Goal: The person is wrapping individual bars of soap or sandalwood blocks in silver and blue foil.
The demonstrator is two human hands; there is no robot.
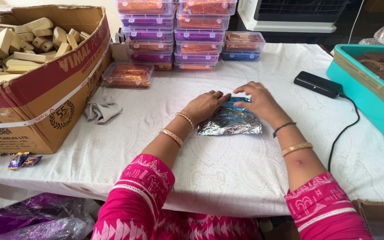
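We are pressing our left hand (206, 106) and right hand (259, 102) flat on a foil sheet (230, 122), blue at its folded top, lying mid-bench (227, 173) on the white cloth. Neither grip is clenched; fingers are resting loose on the foil. A cardboard box (45, 84) is sitting at the left, stacked plastic boxes (187, 35) behind.

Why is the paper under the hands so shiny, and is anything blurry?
Head view: the foil glints with daylight under the left hand and right hand; the middle is sharp; the box and tray bend at the wide-lens edges; shadows are soft.
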